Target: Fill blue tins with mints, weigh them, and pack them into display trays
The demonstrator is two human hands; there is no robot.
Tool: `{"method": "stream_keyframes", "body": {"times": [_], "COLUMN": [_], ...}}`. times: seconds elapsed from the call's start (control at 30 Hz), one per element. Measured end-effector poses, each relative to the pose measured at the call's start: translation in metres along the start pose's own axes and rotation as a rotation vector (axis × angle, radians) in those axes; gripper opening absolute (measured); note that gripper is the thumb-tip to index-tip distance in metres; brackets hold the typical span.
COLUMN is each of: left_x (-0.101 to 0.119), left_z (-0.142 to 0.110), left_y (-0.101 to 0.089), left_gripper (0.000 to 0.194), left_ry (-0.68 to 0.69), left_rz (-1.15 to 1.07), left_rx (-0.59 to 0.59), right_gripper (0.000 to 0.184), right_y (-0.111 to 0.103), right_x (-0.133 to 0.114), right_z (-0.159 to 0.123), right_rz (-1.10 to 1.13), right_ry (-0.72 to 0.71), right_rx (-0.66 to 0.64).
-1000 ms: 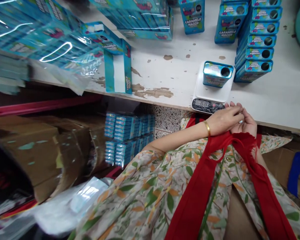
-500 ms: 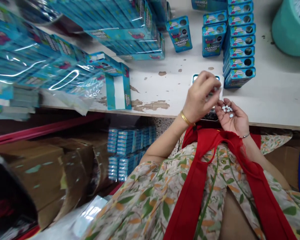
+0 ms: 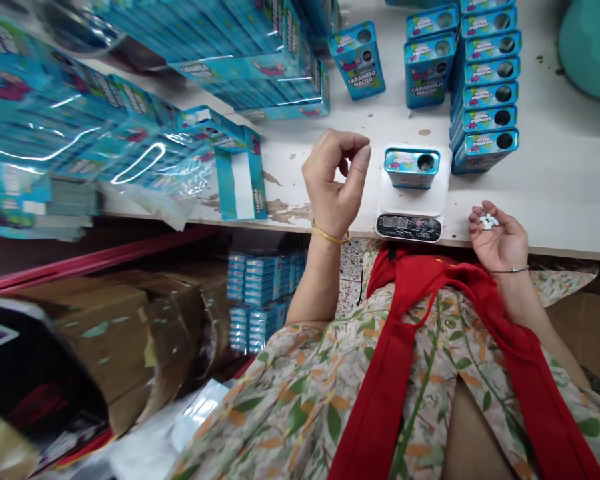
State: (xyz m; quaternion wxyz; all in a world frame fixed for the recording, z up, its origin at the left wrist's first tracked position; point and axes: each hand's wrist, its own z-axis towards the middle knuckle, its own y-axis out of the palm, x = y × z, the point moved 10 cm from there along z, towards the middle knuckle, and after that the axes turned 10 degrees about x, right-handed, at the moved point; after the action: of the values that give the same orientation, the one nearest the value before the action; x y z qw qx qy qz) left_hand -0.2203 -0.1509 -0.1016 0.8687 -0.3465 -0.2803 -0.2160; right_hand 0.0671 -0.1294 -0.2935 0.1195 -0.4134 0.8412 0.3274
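My left hand (image 3: 336, 183) hovers over the table to the left of a small digital scale (image 3: 414, 200), thumb and forefinger pinched together. Whatever may be between those fingertips is too small to make out. On the scale's white plate stands a blue candy tin (image 3: 411, 177), upright, with a round dark opening in its lid. The scale's display is lit. Right of the scale, at the table's front edge, my right hand (image 3: 503, 245) is cupped palm up. Several small white candies (image 3: 489, 221) lie in it, near the fingers.
A row of blue tins (image 3: 485, 150) runs back from beside the scale. Other tins (image 3: 359, 63) stand behind it. Wrapped packs (image 3: 260, 73) and an opened blue carton (image 3: 240, 180) occupy the left. A turquoise bucket (image 3: 593, 53) is back right; cardboard boxes (image 3: 115, 327) sit below.
My left hand has moved left, away from the tin, uncovering it and the display. My right hand has shifted right with the candies still in its palm.
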Motion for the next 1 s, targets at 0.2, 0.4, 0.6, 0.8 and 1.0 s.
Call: {"method": "stream_keyframes", "body": {"times": [0.2, 0.4, 0.6, 0.8, 1.0], "left_x": [-0.088, -0.167, -0.168, -0.171, -0.082], "left_z": [0.006, 0.019, 0.026, 0.032, 0.048], "left_y": [0.024, 0.099, 0.171, 0.181, 0.097], "left_gripper": [0.045, 0.043, 0.033, 0.014, 0.04], "left_ry": [-0.169, -0.159, 0.043, 0.124, 0.091], "left_rz": [-0.132, -0.069, -0.101, 0.014, -0.036], "left_rx": [0.05, -0.221, -0.518, -0.531, -0.241], "right_gripper": [0.011, 0.013, 0.018, 0.019, 0.015], "right_y": [-0.023, -0.029, -0.026, -0.023, -0.02], "right_x": [0.005, 0.008, 0.007, 0.006, 0.01], "right_z": [0.025, 0.033, 0.03, 0.028, 0.025], "right_rz": [-0.066, -0.13, -0.173, -0.201, -0.18], "right_ry": [-0.002, 0.01, 0.005, -0.012, 0.014], "right_rx": [0.028, -0.023, -0.076, -0.095, -0.08]}}
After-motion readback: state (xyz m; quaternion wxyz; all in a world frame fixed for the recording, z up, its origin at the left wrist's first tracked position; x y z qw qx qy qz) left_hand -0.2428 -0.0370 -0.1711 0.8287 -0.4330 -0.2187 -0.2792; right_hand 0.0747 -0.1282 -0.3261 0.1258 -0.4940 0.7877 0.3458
